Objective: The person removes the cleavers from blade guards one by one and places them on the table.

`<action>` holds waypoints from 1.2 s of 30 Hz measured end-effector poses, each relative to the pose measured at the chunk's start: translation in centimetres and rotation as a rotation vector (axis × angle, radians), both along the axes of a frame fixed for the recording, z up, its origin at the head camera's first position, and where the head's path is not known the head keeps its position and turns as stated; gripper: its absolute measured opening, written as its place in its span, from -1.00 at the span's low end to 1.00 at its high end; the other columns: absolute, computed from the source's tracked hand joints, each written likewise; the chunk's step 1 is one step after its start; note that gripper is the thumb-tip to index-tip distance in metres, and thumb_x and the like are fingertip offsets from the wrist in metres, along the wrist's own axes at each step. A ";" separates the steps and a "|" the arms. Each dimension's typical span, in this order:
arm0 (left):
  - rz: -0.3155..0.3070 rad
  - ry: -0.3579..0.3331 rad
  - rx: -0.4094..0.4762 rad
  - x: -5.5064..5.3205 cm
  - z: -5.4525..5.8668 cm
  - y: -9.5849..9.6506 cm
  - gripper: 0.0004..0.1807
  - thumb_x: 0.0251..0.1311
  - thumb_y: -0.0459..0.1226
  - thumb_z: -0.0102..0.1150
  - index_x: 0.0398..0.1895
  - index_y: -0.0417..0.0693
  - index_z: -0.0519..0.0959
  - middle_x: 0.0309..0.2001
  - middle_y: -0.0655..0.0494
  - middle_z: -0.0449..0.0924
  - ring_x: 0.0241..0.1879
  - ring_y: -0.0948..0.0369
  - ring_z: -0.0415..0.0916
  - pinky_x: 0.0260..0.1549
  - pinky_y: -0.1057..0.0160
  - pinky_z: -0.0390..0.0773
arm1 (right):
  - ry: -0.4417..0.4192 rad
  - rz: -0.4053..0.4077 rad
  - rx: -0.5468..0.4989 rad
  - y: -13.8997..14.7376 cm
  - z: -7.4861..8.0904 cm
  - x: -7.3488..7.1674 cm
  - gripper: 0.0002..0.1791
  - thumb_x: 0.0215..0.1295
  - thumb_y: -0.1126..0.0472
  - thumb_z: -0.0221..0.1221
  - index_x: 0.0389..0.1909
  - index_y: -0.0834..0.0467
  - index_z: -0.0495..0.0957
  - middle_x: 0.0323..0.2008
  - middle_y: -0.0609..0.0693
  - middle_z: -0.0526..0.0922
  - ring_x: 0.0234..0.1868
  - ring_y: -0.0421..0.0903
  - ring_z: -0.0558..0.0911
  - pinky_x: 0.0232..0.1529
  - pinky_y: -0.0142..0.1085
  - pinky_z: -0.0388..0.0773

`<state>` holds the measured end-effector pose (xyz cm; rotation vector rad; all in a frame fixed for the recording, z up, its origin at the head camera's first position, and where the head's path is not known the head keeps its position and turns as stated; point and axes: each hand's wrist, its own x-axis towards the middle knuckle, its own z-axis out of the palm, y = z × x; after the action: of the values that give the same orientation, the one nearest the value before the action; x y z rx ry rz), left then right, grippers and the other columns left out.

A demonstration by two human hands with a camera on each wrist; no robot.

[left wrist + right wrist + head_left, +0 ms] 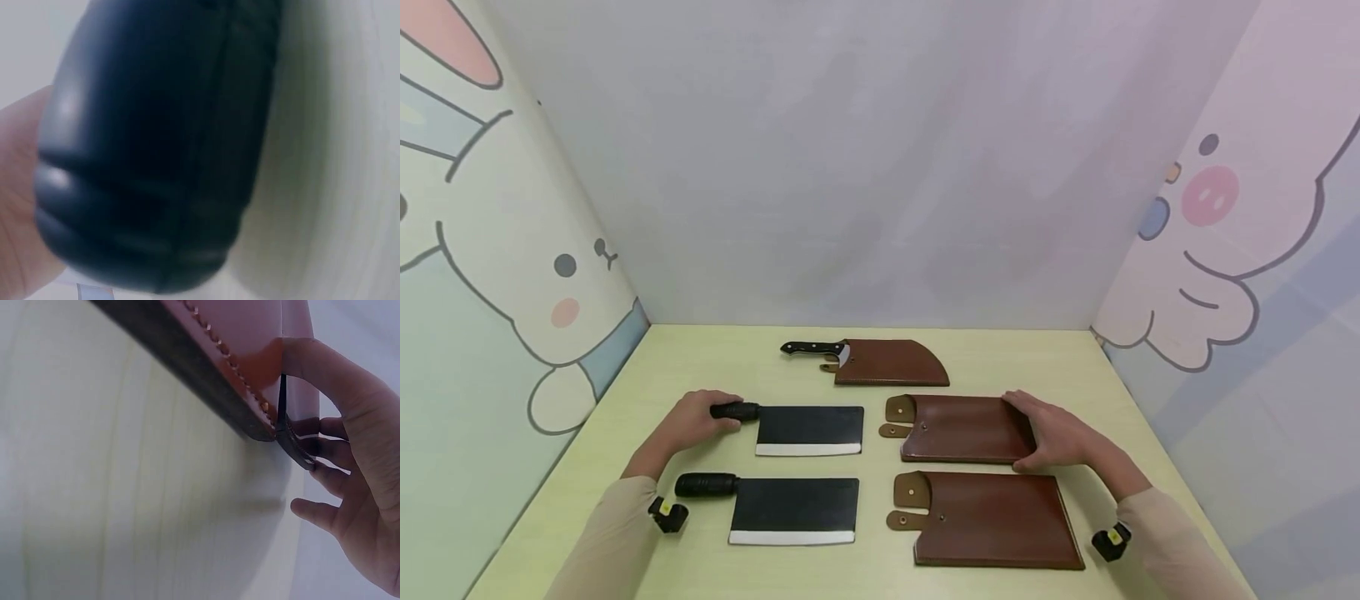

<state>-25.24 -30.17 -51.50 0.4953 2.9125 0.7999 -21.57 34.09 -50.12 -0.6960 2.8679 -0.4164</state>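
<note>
In the head view, my left hand [691, 419] holds the black handle end of a cleaver [810, 425], thumb on the near side and fingers on the far side. A second cleaver [793, 507] lies nearer, its black handle [706, 485] by my left wrist. A black handle [150, 144] fills much of the left wrist view and hides most of that hand. My right hand [1060, 429] spans the right end of a brown leather sheath [966, 429], gripping it across its near and far edges. Another brown sheath [992, 521] lies nearer, its edge stitching large in the right wrist view.
At the back lies a black-handled knife [814, 347] in a brown sheath [891, 363]. Tan snap straps [907, 521] stick out at the sheaths' left ends. A pale wall [872, 167] stands behind the table [700, 358], with cartoon-printed panels at both sides.
</note>
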 end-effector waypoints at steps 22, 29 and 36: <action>-0.037 -0.009 0.038 0.1 1.0 0.1 -0.38 0.40 0.04 0.23 0.27 -0.28 0.56 0.23 -0.29 0.57 0.30 -0.31 0.41 0.19 -0.32 0.43 | 0.052 -0.017 -0.077 0.8 2.3 -0.4 0.13 0.13 -0.32 0.40 0.55 0.23 0.20 0.53 0.34 0.16 0.47 0.41 0.25 0.23 0.35 0.37; 0.017 0.078 0.084 -1.1 2.0 1.6 -0.36 0.40 0.03 0.24 0.33 -0.24 0.51 0.32 -0.28 0.49 0.36 -0.28 0.35 0.26 -0.34 0.36 | 0.072 -0.019 -0.076 -0.5 3.8 -2.1 0.05 0.22 -0.35 0.32 0.55 0.17 0.23 0.55 0.29 0.17 0.50 0.36 0.23 0.28 0.36 0.32; 0.001 0.145 0.120 -3.2 3.1 4.1 -0.29 0.38 0.01 0.27 0.44 -0.21 0.40 0.42 -0.27 0.37 0.43 -0.26 0.25 0.32 -0.33 0.29 | 0.078 -0.004 -0.078 -3.0 4.9 -4.2 0.04 0.21 -0.35 0.32 0.56 0.13 0.24 0.55 0.24 0.19 0.51 0.30 0.25 0.32 0.32 0.32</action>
<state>-28.39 -26.10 -48.43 0.5854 3.0080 0.9829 -25.75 31.07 -45.20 -0.7358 2.9402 -0.5156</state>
